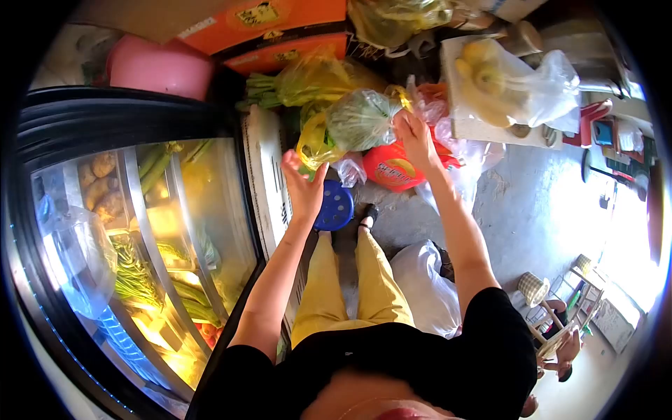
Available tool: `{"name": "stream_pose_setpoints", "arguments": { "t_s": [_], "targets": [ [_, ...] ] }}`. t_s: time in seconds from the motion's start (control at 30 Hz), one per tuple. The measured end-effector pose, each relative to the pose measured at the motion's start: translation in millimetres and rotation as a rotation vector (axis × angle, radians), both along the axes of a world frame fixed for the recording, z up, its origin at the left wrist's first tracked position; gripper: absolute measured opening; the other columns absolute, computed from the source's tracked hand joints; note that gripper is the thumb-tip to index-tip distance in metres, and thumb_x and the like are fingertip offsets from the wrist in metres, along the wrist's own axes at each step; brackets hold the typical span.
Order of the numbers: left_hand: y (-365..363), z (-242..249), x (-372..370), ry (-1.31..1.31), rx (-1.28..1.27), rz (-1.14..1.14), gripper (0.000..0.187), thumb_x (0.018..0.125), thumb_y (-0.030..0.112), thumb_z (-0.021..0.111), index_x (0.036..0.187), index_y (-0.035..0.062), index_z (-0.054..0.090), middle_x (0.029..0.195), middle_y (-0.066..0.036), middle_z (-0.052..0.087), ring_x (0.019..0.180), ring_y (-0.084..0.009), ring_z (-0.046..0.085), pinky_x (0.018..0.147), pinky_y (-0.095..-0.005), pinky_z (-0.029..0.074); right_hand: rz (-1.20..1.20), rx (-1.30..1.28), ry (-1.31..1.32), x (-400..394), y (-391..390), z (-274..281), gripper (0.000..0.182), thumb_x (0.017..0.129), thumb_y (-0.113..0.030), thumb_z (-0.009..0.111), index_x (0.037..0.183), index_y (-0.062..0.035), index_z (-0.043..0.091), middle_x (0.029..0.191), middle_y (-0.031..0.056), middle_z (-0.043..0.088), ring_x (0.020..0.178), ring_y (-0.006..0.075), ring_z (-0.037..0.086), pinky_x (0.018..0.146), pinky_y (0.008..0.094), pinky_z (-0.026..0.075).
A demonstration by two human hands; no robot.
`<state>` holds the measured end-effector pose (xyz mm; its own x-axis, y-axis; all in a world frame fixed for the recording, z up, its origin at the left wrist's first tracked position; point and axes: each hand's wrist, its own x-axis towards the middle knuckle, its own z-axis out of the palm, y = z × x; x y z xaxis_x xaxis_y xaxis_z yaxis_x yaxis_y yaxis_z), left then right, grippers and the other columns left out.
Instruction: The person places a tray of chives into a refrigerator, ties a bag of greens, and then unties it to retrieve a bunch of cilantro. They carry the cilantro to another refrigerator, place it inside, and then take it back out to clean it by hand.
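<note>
My left hand (pixel 305 185) is raised beside a yellow plastic bag (pixel 318 143), its thumb and fingers apart, with nothing seen between them. My right hand (pixel 414 136) has its fingers closed on the gathered end of a clear plastic bag (pixel 362 120) with green contents. Behind these lies a yellowish bag of long green vegetables (pixel 308 80). Below my right hand sits a red package (pixel 393 168), with pale translucent plastic bags around it. A blue stool with pale dots (pixel 334 206) stands under my left hand.
At left stands a lit cooler (pixel 245 140) with vegetables on shelves. Orange boxes (pixel 280 52) and a pink tub (pixel 159 66) are at the top left. Bagged yellow items (pixel 490 80) rest at the upper right. A white sack (pixel 427 287) is by my legs; people (pixel 564 355) are at far right.
</note>
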<state>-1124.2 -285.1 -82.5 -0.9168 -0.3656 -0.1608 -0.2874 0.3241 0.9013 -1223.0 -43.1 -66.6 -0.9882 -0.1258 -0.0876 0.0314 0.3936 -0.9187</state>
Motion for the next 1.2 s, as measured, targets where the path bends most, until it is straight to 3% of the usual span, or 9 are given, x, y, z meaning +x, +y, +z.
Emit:
{"name": "stream_pose_setpoints", "arguments": {
  "t_s": [0.13,0.23,0.33,0.5,0.63,0.77,0.93,1.17,1.2],
  "targets": [
    [19,113,-3,0.548,-0.336,-0.189,0.057,0.076,0.022,0.077,0.123,0.0052,0.051,0.129,-0.015,0.046,0.116,-0.0375,0.043,0.098,-0.0483,0.033,0.059,-0.318,-0.082,55,-19,134,0.017,0.098,-0.015,0.049,0.093,-0.0006,0.057,0.073,-0.0021,0.051,0.068,0.0063,0.045,0.061,0.0237,0.041],
    [39,187,9,0.619,-0.425,-0.473,0.053,0.072,0.019,0.077,0.117,0.007,0.053,0.124,-0.014,0.049,0.108,-0.0362,0.046,0.094,-0.0462,0.035,0.119,-0.194,0.054,96,-38,213,0.008,0.092,-0.007,0.053,0.091,0.0012,0.056,0.075,0.0173,0.055,0.067,0.029,0.056,0.064,0.0338,0.047],
    [45,221,26,0.671,-0.411,-0.488,0.033,0.07,0.008,0.069,0.1,0.0063,0.056,0.109,-0.014,0.054,0.099,-0.0351,0.051,0.086,-0.0435,0.039,0.107,-0.173,0.133,136,-42,268,0.007,0.09,-0.006,0.054,0.089,0.0004,0.056,0.076,0.0189,0.056,0.069,0.0342,0.057,0.064,0.0363,0.047],
    [61,269,69,0.583,-0.219,-0.653,0.021,0.074,-0.004,0.06,0.094,0.003,0.061,0.082,-0.013,0.056,0.079,-0.0343,0.054,0.074,-0.0424,0.043,0.022,-0.161,0.134,199,-15,280,0.01,0.09,-0.008,0.059,0.089,0.0015,0.058,0.074,0.0172,0.056,0.066,0.0309,0.055,0.063,0.0368,0.047],
    [77,268,103,0.462,-0.145,-1.029,0.012,0.079,0.002,0.067,0.091,0.0042,0.064,0.075,-0.012,0.052,0.073,-0.0308,0.052,0.068,-0.0401,0.042,-0.053,-0.086,0.096,245,13,275,0.024,0.091,-0.023,0.057,0.085,0.0,0.059,0.076,0.0223,0.061,0.074,0.0407,0.059,0.064,0.0442,0.046],
    [87,265,121,0.317,0.03,-1.12,0.01,0.079,0.002,0.069,0.088,0.0031,0.064,0.074,-0.01,0.052,0.072,-0.0289,0.051,0.067,-0.036,0.041,-0.133,-0.049,0.02,283,26,289,0.026,0.092,-0.023,0.055,0.084,0.0016,0.059,0.075,0.0221,0.06,0.074,0.0387,0.061,0.065,0.0431,0.046],
    [104,279,141,0.347,0.311,-1.129,0.006,0.083,0.0,0.063,0.084,-0.0002,0.057,0.08,-0.011,0.05,0.075,-0.0237,0.05,0.068,-0.0332,0.04,-0.241,-0.137,0.163,325,33,307,0.027,0.084,-0.02,0.071,0.101,-0.0039,0.058,0.089,0.0096,0.06,0.075,0.0218,0.061,0.064,0.0348,0.048],
    [127,304,137,0.307,0.446,-1.136,0.015,0.09,0.004,0.056,0.08,0.0028,0.046,0.073,-0.004,0.039,0.07,-0.0123,0.04,0.062,-0.0266,0.034,-0.454,0.053,0.371,332,27,310,0.013,0.081,-0.01,0.07,0.086,-0.0015,0.061,0.079,0.0128,0.059,0.072,0.0298,0.058,0.064,0.0372,0.046],
    [127,306,131,0.338,0.38,-1.158,0.014,0.09,0.005,0.057,0.08,0.0021,0.047,0.072,-0.004,0.04,0.069,-0.0129,0.041,0.062,-0.0272,0.035,-0.509,0.062,0.438,328,27,313,0.012,0.081,-0.008,0.07,0.084,-0.0015,0.061,0.076,0.0102,0.057,0.07,0.0231,0.057,0.062,0.0341,0.044]
  ]
}}
